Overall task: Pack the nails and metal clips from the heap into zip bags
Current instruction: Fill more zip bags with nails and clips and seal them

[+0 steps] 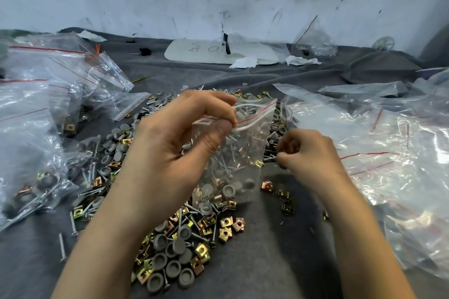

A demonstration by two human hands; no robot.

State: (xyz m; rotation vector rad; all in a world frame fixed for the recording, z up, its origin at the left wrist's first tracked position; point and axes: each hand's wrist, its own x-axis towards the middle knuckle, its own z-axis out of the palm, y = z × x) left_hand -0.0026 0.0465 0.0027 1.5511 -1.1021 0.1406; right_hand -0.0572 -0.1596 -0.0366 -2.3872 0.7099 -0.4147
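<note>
My left hand point(179, 138) pinches the red-lined top edge of a clear zip bag point(245, 150) and holds it up above the heap. Nails, grey caps and brass-coloured metal clips sit inside the bag. My right hand point(306, 150) is to the right of the bag, its fingers curled round a few nails point(269, 157) whose tips point at the bag's side. The heap point(179, 240) of nails, clips and grey caps spreads over the grey cloth below and behind both hands.
Filled zip bags point(36, 143) lie piled on the left, and empty clear bags point(388, 153) on the right. A white board point(206, 53) and crumpled tissues lie at the back by the scuffed wall. Loose clips point(284, 195) lie under my right wrist.
</note>
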